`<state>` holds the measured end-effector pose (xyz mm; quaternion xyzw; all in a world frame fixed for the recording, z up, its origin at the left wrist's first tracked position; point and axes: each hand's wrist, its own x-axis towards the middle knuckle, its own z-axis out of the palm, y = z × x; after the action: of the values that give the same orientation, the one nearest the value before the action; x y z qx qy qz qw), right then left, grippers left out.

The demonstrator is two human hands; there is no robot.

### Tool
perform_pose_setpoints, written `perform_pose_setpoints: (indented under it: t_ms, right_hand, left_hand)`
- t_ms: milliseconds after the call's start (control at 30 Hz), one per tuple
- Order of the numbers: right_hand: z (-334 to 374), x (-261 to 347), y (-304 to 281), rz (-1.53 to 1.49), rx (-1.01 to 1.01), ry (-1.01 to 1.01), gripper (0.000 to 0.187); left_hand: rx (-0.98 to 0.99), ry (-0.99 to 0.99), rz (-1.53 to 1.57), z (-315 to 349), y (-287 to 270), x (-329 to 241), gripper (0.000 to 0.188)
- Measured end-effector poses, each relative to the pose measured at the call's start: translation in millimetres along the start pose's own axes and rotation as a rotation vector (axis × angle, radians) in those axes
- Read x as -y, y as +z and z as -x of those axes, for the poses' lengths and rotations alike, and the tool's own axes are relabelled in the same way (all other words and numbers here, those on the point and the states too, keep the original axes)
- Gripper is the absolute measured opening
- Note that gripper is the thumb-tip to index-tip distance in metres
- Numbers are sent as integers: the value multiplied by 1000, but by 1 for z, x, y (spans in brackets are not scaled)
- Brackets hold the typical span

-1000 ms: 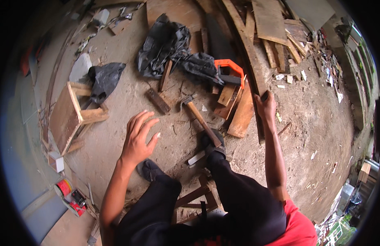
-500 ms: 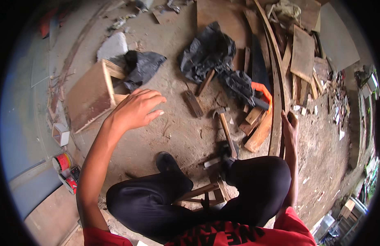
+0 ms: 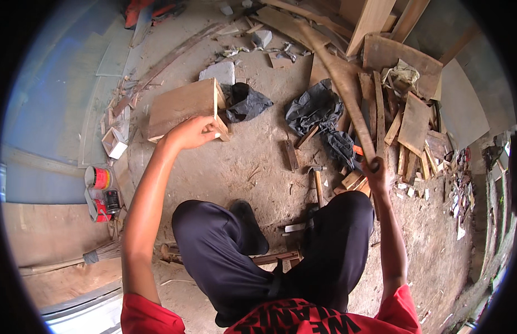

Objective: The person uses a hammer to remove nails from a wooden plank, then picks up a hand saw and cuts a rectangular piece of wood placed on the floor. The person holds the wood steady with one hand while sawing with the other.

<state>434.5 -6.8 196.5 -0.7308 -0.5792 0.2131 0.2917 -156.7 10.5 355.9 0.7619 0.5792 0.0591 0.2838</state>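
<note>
My right hand [image 3: 378,175] is closed round the near end of a long, narrow wooden strip [image 3: 347,94], which slants up and away to the left over the scrap pile. My left hand [image 3: 194,132] is empty, its fingers loosely bent and the thumb apart from them. It overlaps the front edge of a wooden box [image 3: 183,106] lying on the floor; whether it touches the box I cannot tell. Beyond my knees a hammer [image 3: 318,183] with a wooden handle lies on the ground, its lower end hidden by my leg.
Black plastic bags [image 3: 314,108] lie ahead, beside short wood blocks [image 3: 291,155]. Boards and offcuts [image 3: 414,125] heap at the right. Paint cans [image 3: 97,178] stand by the left wall, near a broom [image 3: 102,253]. A pale stone block [image 3: 218,72] sits behind the box.
My right hand has raised the wooden strip off the pile, its far part swinging up and left. My left hand has stayed by the box, its fingers more bent. The view has shifted.
</note>
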Motion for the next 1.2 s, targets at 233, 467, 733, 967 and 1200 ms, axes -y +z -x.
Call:
perform_pose_setpoints:
  t_ms: [233, 467, 733, 967, 1200]
  right_hand:
    - [-28, 52, 50, 199, 81, -352, 59]
    - [-75, 178, 59, 438, 102, -415, 51]
    - [-145, 68, 99, 748, 30, -349, 38]
    - [-115, 148, 164, 555, 282, -555, 37]
    - [-96, 276, 205, 298, 752, -747, 44]
  left_hand:
    - [-38, -131, 193, 42, 11, 30, 37]
    - [-109, -227, 305, 83, 16, 46, 42]
    - [9, -354, 258, 99, 36, 90, 46]
    - [52, -549, -210, 89, 1, 138, 51]
    - [-215, -605, -383, 49, -25, 168, 61]
